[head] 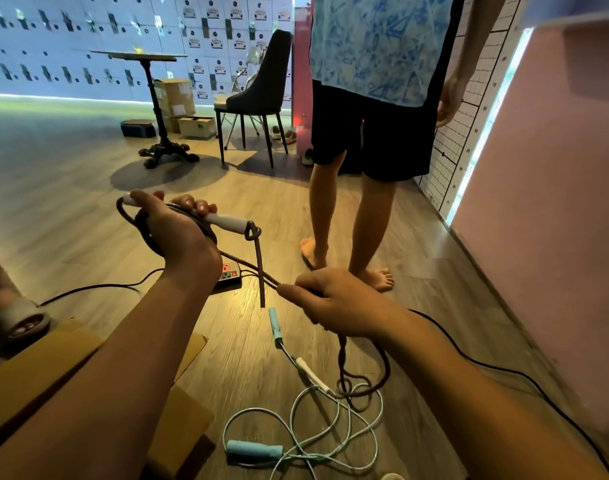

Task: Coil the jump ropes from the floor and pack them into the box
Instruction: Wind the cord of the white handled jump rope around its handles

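Left hand point(178, 233) is fisted round the white handle point(227, 223) plus a few finished loops of the dark rope point(259, 271); the loops hang off the thumb side of that fist. Right hand point(334, 303) is closed too, pinching two strands of the same rope between thumb and fingers. The rope's working length runs taut on a diagonal from the left fist down and across to the right hand. A short free tail drops straight from the handle tip, between the two hands. The relation that matters: the uncoiled slack is all below and behind the right hand, twisting down from its heel to the floor point(296, 209) and piling there. So I'd say the right hand is the feeder, the left the spool, and the next wrap means carrying the strand back along that diagonal. The floor pile overlaps the light blue rope point(254, 449), which lies loose under the right forearm, so a snag looks possible. The box point(36, 358) sits open under the left forearm, nearer the left hand. I can't see anything packed in it. A power strip point(228, 273) lies just beyond the left wrist.
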The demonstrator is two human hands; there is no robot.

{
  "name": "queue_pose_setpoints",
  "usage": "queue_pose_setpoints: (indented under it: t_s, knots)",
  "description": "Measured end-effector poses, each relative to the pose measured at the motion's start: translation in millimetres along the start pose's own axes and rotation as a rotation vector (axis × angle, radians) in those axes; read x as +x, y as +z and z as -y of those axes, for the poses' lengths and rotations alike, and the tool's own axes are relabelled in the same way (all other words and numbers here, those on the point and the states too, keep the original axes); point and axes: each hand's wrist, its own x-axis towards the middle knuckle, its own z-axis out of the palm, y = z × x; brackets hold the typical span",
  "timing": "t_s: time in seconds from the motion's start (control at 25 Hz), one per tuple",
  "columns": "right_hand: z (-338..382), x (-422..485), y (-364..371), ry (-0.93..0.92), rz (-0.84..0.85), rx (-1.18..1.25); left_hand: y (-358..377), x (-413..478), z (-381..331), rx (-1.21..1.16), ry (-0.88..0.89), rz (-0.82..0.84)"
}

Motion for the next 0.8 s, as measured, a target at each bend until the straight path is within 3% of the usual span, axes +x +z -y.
queue_pose_setpoints:
  t_s: [0.12, 0.24, 0.28, 0.4, 0.48, 0.56, 0.68, 0.8]
  knots:
    - [3, -3, 0, 0.053, 0.167, 0.254, -4, 8, -7, -0.048, 0.031, -0.064]
    - [0, -4, -1, 0.011, 0.170, 0.258, -8, 7, -4, 0.093, 0.121, 0.046]
    - [1, -5, -2, -0.020, 0.164, 0.264, -12, 6, -1, 0.301, 0.216, 0.163]
    - [0, -10, -14, -0.083, 0.125, 0.419, -32, 5, 17, 1.442, 0.549, 0.604]
    - [-4, -16, -27, -0.127, 0.078, 0.528, -30, -8, 27, 1.621, 0.353, 0.861]
    - [-8, -22, -34, -0.135, 0.048, 0.597, -29, -16, 36, 1.507, 0.100, 0.995]
    - [-16, -24, -36, -0.039, -0.153, 0.504, -24, -34, 41, 1.440, -0.419, 1.093]
    - [-25, -19, -39, -0.018, -0.392, 0.380, -12, -52, 38, 1.347, -0.755, 1.157]
